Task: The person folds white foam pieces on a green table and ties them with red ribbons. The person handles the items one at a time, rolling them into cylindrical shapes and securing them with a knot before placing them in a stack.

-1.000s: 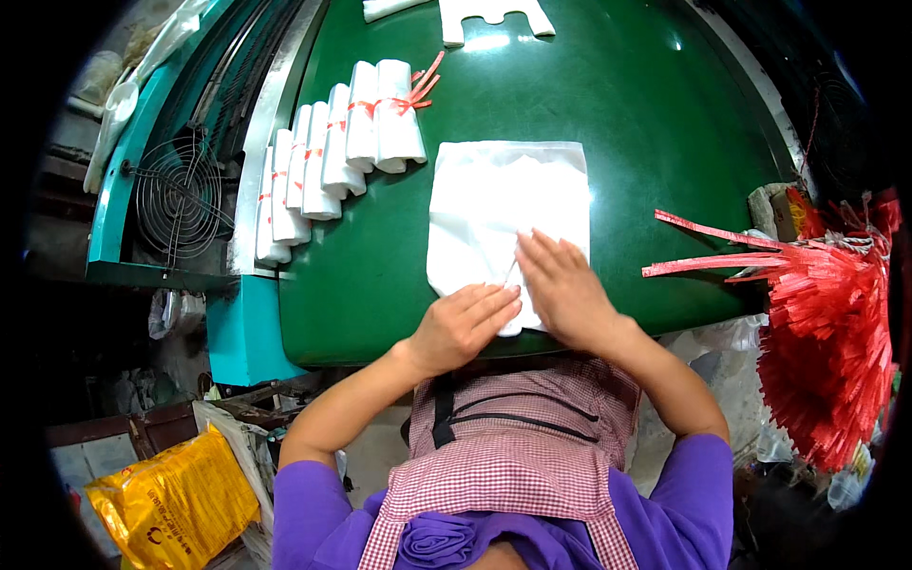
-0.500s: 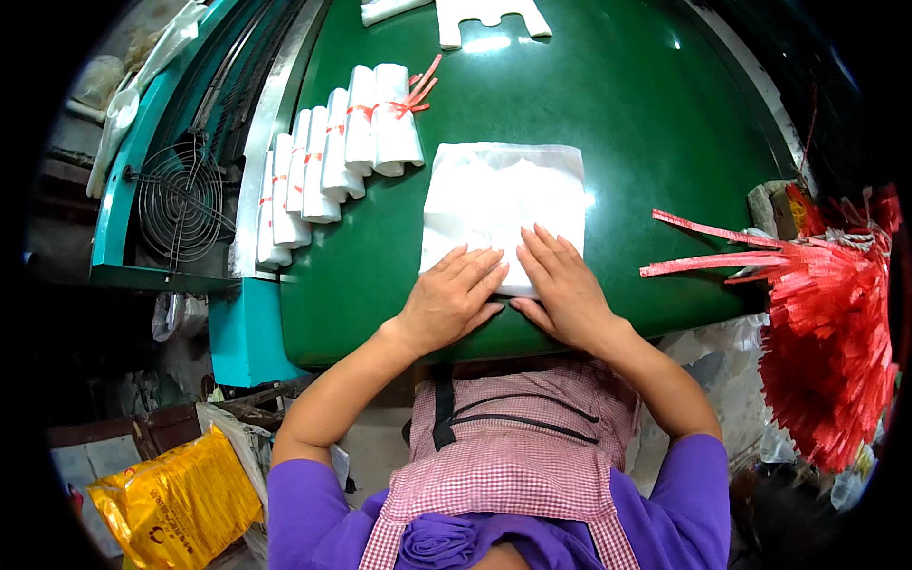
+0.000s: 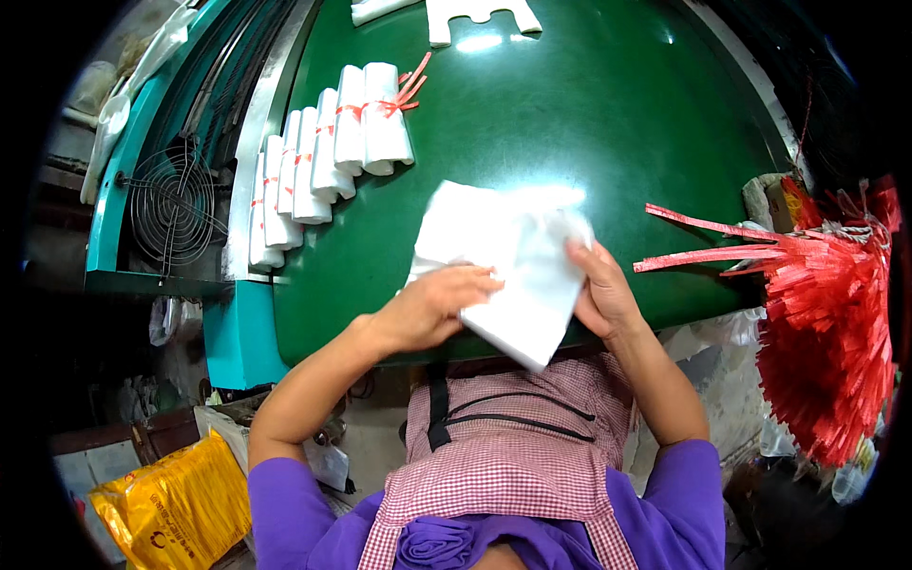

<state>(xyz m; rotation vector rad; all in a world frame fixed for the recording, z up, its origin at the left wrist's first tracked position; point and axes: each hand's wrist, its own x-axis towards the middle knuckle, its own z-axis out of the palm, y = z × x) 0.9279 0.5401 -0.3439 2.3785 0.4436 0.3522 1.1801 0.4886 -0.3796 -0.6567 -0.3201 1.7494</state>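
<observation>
A stack of flat white plastic bags (image 3: 513, 275) is tilted over the near edge of the green table, one corner pointing down toward my apron. My right hand (image 3: 606, 290) grips its right edge, partly hidden by the bags. At the left side, my left hand (image 3: 437, 302) holds the stack, its fingers bent across the top surface. The bags are smeared by motion. To the far left on the table lies a row of several rolled white bag bundles (image 3: 385, 123), tied with red strips.
The green table (image 3: 608, 104) has a metal rail along its left side. A bunch of red plastic strips (image 3: 822, 332) hangs at the right, some strips reaching over the table. A round wire guard (image 3: 173, 204) stands left. More white bags (image 3: 484, 14) lie at the far edge.
The stack lay flat under both my hands; now it is raised, turned and pulled nearer to me. My right hand has moved to its right edge, and my left hand has shifted slightly down and left.
</observation>
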